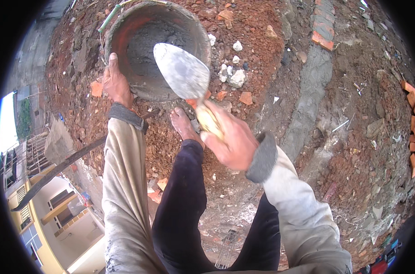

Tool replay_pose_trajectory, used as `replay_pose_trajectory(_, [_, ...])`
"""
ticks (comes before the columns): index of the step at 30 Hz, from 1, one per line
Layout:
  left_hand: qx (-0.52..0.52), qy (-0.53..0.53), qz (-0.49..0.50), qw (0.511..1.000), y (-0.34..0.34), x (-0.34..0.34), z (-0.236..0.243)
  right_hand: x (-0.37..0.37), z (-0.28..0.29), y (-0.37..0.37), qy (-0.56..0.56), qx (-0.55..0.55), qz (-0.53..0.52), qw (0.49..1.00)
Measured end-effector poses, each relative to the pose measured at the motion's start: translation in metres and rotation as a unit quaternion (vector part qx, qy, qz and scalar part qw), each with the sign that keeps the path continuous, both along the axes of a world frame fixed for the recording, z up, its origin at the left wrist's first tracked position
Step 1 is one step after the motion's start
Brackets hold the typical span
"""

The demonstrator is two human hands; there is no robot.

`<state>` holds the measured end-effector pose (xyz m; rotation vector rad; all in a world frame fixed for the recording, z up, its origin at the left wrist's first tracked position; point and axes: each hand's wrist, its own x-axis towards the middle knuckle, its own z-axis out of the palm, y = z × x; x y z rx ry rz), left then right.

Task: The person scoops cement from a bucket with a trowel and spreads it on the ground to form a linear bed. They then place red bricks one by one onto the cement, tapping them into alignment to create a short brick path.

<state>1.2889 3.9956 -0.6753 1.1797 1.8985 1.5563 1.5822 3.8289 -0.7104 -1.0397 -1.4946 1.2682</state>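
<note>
Reddish, stony soil (pixel 262 50) covers the ground, with a cluster of white stones (pixel 237 78) at far centre and an orange brick fragment (pixel 246 98) just nearer. A thin white stick (pixel 340 125) lies on the right; beyond it, at the right edge, orange bricks (pixel 414 123) form a row. On the left are a long dark pole (pixel 61 167), green foliage (pixel 23 119) and, nearer, a cream-and-yellow building (pixel 86 235). A narrow lattice-like frame (pixel 226 249) lies near centre.
</note>
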Motion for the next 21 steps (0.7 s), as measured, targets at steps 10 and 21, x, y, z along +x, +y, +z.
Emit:
replay_pose_trajectory(10, [-0.051,-0.255,-0.007,0.966,0.045,-0.054,-0.001,-0.128,-0.119,0.055,-0.464,0.043,-0.070,0.882])
replay_pose_trajectory(21, [-0.193,0.126,0.043,0.972,0.015,-0.053,-0.016,-0.024,-0.053,-0.037,-0.215,-0.236,0.035,0.947])
